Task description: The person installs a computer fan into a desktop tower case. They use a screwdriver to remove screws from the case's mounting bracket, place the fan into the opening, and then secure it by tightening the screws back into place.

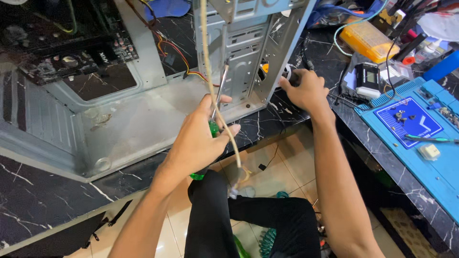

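Observation:
My left hand (198, 138) is closed around a screwdriver (219, 93) with a green handle; its metal shaft points up toward the drive bays of an open grey computer case (138, 119) lying on the black marble table. My right hand (306, 91) reaches into the case's front right corner and grips a dark part there, partly hidden by the fingers. A beige cord (210, 67) hangs down in front of the left hand. A motherboard (71, 48) sits in the case at the upper left, with coloured wires (177, 52) running across it.
A blue work mat (411, 119) with several small screws and a green-handled tool lies at the right. Behind it are a yellow box (368, 40), a small black meter (367, 79) and tangled cables. My dark-trousered legs and a teal coiled hose (270, 234) are below, over a tiled floor.

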